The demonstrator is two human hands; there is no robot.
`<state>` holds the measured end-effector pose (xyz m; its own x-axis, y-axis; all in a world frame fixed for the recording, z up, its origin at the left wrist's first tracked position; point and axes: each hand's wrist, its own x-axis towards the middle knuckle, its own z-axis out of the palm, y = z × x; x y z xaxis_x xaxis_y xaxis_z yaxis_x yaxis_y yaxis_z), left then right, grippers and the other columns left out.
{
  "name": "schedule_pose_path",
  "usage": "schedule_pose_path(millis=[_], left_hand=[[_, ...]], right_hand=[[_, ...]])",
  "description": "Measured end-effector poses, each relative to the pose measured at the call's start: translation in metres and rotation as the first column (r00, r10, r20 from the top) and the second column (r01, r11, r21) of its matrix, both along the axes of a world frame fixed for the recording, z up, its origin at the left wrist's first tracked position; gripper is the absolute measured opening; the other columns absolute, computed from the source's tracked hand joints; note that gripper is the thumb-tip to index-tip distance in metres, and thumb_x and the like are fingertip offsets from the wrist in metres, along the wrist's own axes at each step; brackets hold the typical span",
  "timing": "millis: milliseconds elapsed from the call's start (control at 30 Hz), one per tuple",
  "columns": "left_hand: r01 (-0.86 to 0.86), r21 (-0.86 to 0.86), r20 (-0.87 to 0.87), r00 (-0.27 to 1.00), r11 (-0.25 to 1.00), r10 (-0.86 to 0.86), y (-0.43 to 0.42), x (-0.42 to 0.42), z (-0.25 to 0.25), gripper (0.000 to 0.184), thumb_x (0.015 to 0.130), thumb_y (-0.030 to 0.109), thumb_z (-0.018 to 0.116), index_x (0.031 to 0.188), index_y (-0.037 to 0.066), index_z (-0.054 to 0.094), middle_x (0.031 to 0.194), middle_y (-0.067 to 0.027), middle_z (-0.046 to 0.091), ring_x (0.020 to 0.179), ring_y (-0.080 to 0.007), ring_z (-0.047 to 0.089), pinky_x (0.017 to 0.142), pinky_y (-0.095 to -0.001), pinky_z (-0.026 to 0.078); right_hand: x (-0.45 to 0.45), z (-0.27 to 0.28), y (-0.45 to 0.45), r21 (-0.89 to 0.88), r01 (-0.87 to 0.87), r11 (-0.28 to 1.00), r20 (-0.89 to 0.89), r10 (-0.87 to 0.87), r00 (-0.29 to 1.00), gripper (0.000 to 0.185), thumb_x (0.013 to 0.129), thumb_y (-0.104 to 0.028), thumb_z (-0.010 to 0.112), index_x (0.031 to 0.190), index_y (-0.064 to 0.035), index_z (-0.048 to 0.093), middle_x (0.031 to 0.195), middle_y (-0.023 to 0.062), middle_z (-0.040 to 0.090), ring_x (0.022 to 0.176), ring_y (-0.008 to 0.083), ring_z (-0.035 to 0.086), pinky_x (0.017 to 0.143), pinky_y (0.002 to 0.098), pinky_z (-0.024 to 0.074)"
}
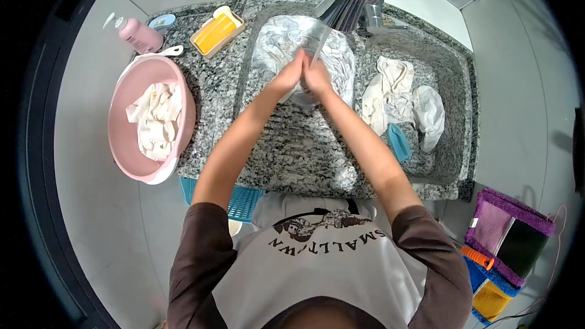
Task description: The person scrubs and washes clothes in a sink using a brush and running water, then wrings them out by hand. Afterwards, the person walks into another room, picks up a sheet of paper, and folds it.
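Under the chrome tap (350, 0), my left hand (290, 75) and my right hand (317, 77) are pressed together, closed, in a thin stream of water (319, 49). White wet cloth (283, 39) lies bunched in the left basin, around and beneath both hands. Whether a piece of it is gripped between the palms is hidden; the right hand is slightly blurred by motion.
More white cloths (390, 88) and a blue brush (399, 142) lie in the right stone basin (451, 146). At left stand a pink tub (119, 128) with white cloth (157, 119), a yellow soap bar (215, 32) in its dish, and a pink pump bottle (141, 36).
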<state>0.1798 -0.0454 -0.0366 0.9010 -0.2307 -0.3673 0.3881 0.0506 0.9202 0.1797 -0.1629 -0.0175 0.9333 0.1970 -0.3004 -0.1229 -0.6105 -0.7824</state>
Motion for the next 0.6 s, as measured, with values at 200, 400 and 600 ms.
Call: schedule_pose_path(millis=[200, 400, 600], left_hand=[[-0.229, 0.871, 0.486, 0.539, 0.435, -0.688, 0.044, -0.042, -0.033, 0.041, 0.088, 0.032, 0.037, 0.118, 0.005, 0.045, 0.120, -0.0144, 0.046, 0.113, -0.0285, 0.042, 0.090, -0.0406, 0.035], [-0.140, 0.975, 0.221, 0.694, 0.173, -0.685, 0.044, -0.085, -0.025, 0.048, 0.089, 0.031, 0.038, 0.129, 0.005, 0.032, 0.133, -0.0166, 0.032, 0.120, -0.0329, 0.032, 0.099, -0.0393, 0.028], [-0.115, 0.935, 0.311, 0.723, 0.337, -0.617, 0.047, -0.069, -0.010, 0.035, 0.086, 0.025, 0.042, 0.111, 0.001, 0.049, 0.120, -0.0179, 0.046, 0.109, -0.0345, 0.045, 0.095, -0.0402, 0.034]], right_hand=[[-0.025, -0.061, -0.009, -0.582, 0.056, 0.811, 0.343, 0.183, 0.921, 0.050, 0.086, -0.040, 0.032, 0.129, -0.0139, 0.036, 0.133, 0.0097, 0.034, 0.126, 0.0304, 0.025, 0.102, 0.0431, 0.0182], [-0.002, -0.061, -0.013, -0.625, 0.071, 0.777, 0.288, 0.145, 0.947, 0.060, 0.081, -0.049, 0.039, 0.130, -0.0139, 0.035, 0.135, 0.0116, 0.030, 0.126, 0.0301, 0.024, 0.102, 0.0494, 0.0136], [-0.009, -0.058, 0.012, -0.575, -0.047, 0.816, 0.401, 0.332, 0.854, 0.054, 0.083, -0.043, 0.042, 0.129, -0.0165, 0.036, 0.128, 0.0143, 0.040, 0.122, 0.0336, 0.030, 0.098, 0.0572, 0.0138]])
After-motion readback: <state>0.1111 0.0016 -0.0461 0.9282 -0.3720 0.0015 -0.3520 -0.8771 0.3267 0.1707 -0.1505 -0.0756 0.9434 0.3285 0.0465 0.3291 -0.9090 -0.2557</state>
